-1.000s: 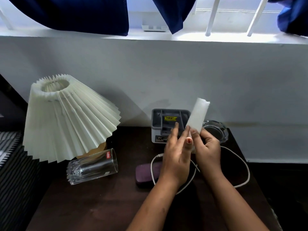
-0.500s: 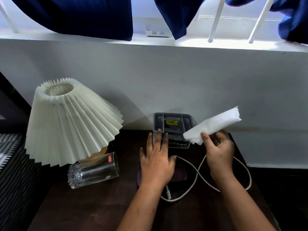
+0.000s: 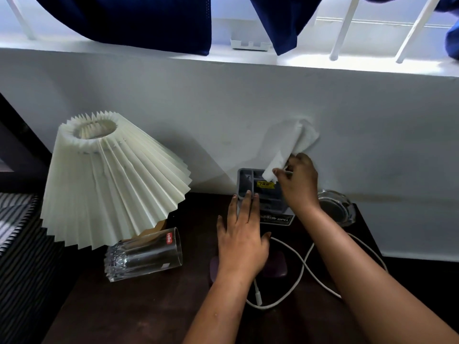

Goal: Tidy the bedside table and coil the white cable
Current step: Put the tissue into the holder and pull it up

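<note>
My right hand (image 3: 298,181) pinches a folded white tissue (image 3: 289,150) and holds its lower end over the grey organiser box (image 3: 250,181) at the back of the dark bedside table (image 3: 149,306). My left hand (image 3: 242,239) lies flat with straight fingers, its fingertips touching the box's front left rim and its palm over a purple case (image 3: 277,268). The white cable (image 3: 303,266) lies loose in loops on the table between my forearms, with its plug end near my left wrist.
A pleated cream lamp (image 3: 109,180) leans at the left. A clear drinking glass (image 3: 144,256) lies on its side in front of it. A glass ashtray (image 3: 336,207) sits right of the box. White wall behind, striped bedding (image 3: 17,232) at far left.
My right hand carried the tissue from the right to above the organiser box. My left hand left the tissue, went down flat onto the purple case and reached the box's rim.
</note>
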### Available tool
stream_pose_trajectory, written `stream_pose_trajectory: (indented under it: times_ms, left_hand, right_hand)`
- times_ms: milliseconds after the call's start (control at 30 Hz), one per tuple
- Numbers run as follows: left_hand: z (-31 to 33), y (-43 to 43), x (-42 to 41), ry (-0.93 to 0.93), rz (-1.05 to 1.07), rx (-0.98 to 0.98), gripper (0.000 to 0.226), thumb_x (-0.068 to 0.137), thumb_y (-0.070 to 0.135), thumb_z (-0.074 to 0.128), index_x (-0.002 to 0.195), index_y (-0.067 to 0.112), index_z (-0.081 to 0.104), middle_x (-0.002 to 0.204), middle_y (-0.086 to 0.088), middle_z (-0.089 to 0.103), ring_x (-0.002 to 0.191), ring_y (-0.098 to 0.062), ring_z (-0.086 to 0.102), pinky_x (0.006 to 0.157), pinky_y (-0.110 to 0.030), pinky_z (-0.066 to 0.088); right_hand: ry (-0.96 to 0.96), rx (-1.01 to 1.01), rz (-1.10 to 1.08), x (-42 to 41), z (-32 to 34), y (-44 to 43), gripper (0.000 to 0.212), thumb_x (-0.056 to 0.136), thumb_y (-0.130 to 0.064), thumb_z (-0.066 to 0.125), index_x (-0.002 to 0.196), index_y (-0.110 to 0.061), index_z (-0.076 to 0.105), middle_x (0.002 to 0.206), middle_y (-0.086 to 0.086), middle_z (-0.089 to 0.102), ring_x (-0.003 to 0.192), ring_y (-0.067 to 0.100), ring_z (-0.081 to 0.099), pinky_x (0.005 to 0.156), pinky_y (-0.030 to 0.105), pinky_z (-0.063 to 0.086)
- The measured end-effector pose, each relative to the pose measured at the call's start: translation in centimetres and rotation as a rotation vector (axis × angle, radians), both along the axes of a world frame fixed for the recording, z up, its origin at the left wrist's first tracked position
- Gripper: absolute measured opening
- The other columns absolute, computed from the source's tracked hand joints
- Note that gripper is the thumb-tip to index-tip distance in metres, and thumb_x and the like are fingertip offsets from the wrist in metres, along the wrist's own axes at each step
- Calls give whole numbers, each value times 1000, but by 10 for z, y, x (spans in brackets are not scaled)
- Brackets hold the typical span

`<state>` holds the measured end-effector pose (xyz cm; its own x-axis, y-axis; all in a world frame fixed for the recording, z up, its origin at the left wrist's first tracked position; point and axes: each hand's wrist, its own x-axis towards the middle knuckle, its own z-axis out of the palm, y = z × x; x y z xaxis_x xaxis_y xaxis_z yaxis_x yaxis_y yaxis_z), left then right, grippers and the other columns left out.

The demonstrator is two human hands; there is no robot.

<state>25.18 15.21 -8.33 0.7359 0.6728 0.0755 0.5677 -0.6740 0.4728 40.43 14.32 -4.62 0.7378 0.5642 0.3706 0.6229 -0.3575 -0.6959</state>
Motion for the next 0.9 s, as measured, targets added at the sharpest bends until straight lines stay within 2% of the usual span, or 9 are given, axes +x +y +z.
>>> stream_pose_trajectory:
  times_ms: [167, 267, 333, 500, 600, 700, 900]
  left_hand:
    - [0, -1, 3, 13, -1, -10, 79, 89, 36, 53, 149, 26, 2, 158, 9, -8, 145, -19, -14, 115, -52, 6]
    - [0, -1, 3, 18, -4, -16, 79, 89, 35, 53, 149, 26, 1, 158, 10, -9, 145, -19, -15, 115, -52, 6]
    - [0, -1, 2, 21, -9, -16, 80, 89, 35, 52, 149, 27, 1, 158, 10, -10, 145, -18, -15, 115, -52, 6]
    - [1, -1, 1, 32, -13, -22, 80, 89, 34, 52, 148, 28, -1, 157, 11, -12, 144, -18, -16, 115, -51, 6]
    - [1, 0, 1, 44, -15, -23, 80, 89, 34, 52, 148, 28, -2, 157, 10, -12, 144, -19, -16, 115, -51, 6]
    - [1, 1, 0, 42, -21, -27, 81, 88, 33, 53, 149, 27, -1, 157, 10, -12, 145, -20, -14, 115, -51, 7]
    - [1, 1, 0, 40, -25, -42, 81, 88, 32, 53, 149, 27, -1, 158, 11, -12, 145, -21, -13, 115, -52, 8]
  right_hand:
    - [15, -44, 35, 0, -3, -2, 33, 83, -11, 66, 116, -5, 61, 107, 4, 44, 94, 13, 44, 82, 14, 34]
    - [45, -51, 53, 2, -4, -2, 20, 82, -15, 69, 98, -5, 66, 102, 2, 42, 95, 19, 50, 83, 22, 38]
    - [65, -67, 58, 3, -4, 0, 13, 82, -21, 69, 87, -10, 67, 99, 2, 44, 99, 21, 51, 83, 22, 37]
    - [38, -162, 24, 0, -4, 6, 14, 85, -30, 63, 83, -16, 68, 90, 1, 48, 102, 28, 53, 78, 27, 38]
    - [-31, -217, 41, -2, -5, 8, 9, 87, -20, 60, 86, -17, 68, 97, 4, 57, 104, 28, 54, 79, 30, 42]
    - [-76, -253, 28, 0, -5, 5, 21, 88, -6, 51, 90, -16, 69, 105, 9, 61, 106, 29, 55, 82, 34, 46]
    - [-212, -454, 47, 13, -2, -3, 33, 78, 11, 50, 96, -12, 66, 103, 12, 57, 104, 31, 52, 74, 28, 36]
